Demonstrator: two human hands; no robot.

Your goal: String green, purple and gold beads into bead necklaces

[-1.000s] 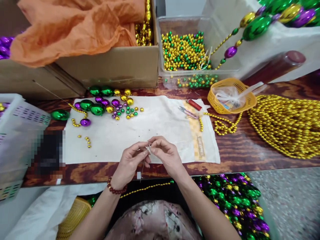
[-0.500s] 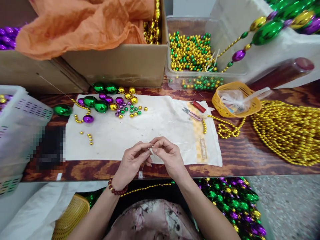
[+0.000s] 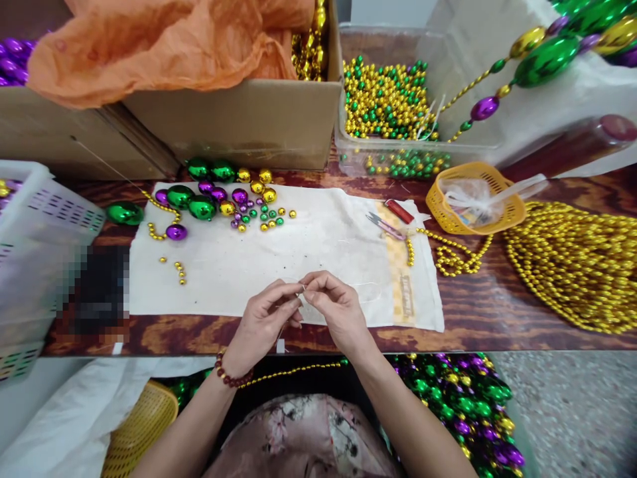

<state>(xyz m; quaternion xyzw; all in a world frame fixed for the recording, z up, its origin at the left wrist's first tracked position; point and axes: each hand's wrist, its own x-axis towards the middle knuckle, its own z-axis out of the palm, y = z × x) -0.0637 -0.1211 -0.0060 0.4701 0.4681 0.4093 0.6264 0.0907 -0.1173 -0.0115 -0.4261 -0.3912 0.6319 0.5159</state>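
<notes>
- Since a second ago the whole scene has shifted slightly right in view with the camera; the dark, thin needle-like length that hung below the left fingers now hardly shows, while the loose beads lie as they did.
- The left hand [image 3: 269,322] has its grip closed, thumb and forefinger pinched on a thin pale strand [image 3: 302,290], too fine to name surely.
- The right hand [image 3: 338,309] meets it fingertip to fingertip, its grip also pinched at the strand.
- The strand is between both sets of fingertips, above the near edge of the white cloth [image 3: 249,262] on the wooden counter [image 3: 478,325].
- A fine loop of thread [image 3: 379,288] lies on the cloth, right of the right hand; whether it joins the strand I cannot tell.
- At the cloth's far left lie large green beads [image 3: 202,207], purple beads and gold beads, with a short row of small gold beads [image 3: 180,273] nearer.
- Thread snips [image 3: 385,227] lie at the cloth's right, near a yellow basket [image 3: 434,202].
</notes>
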